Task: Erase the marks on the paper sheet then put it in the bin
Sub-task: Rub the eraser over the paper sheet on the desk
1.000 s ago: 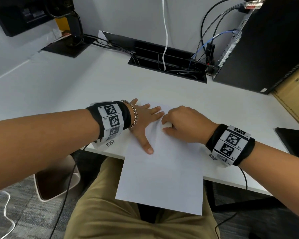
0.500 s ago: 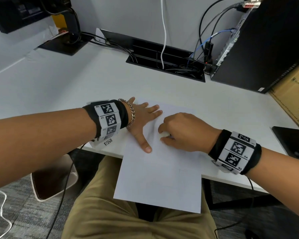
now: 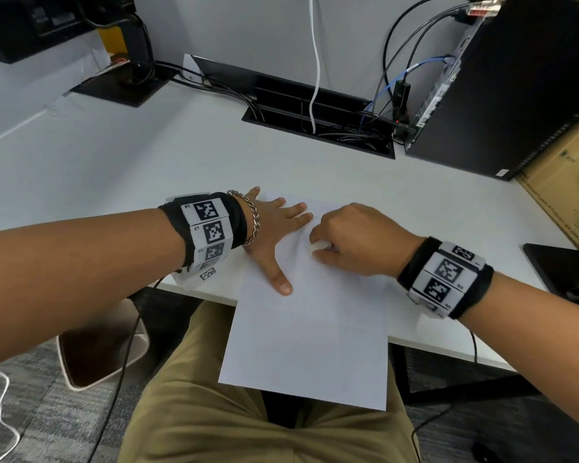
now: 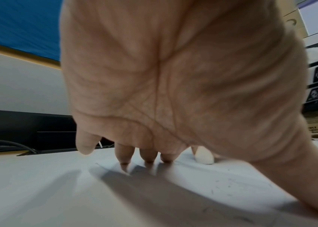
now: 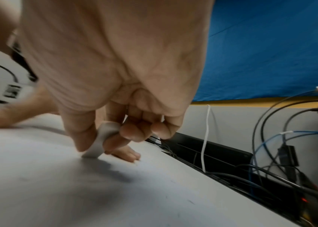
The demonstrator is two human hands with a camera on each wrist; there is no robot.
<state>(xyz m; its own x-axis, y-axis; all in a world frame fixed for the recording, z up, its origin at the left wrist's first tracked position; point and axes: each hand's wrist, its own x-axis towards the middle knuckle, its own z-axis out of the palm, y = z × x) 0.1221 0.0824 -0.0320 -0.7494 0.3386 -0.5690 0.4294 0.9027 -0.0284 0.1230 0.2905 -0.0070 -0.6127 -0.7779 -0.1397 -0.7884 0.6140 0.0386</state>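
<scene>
A white paper sheet point(image 3: 308, 335) lies on the white desk point(image 3: 168, 162), its near half hanging over the desk's front edge above my lap. My left hand point(image 3: 274, 235) lies flat on the sheet's far left part, fingers spread and straight, pressing it down. My right hand point(image 3: 345, 242) pinches a small white eraser point(image 3: 318, 247) between thumb and fingers, its tip touching the paper beside the left fingers. The eraser point(image 5: 100, 144) shows in the right wrist view, and the eraser point(image 4: 204, 156) appears in the left wrist view too. Faint pencil marks point(image 3: 296, 248) remain near it.
A black cable trough point(image 3: 318, 121) full of wires runs along the desk's back. A black computer tower point(image 3: 515, 88) stands at the back right, with a cardboard box point(image 3: 562, 198) beside it. A dark-lined bin point(image 3: 94, 355) sits on the floor at my left.
My right hand with the eraser has shifted slightly to and fro on the paper, ending a little nearer me. The left hand stays flat in the same place.
</scene>
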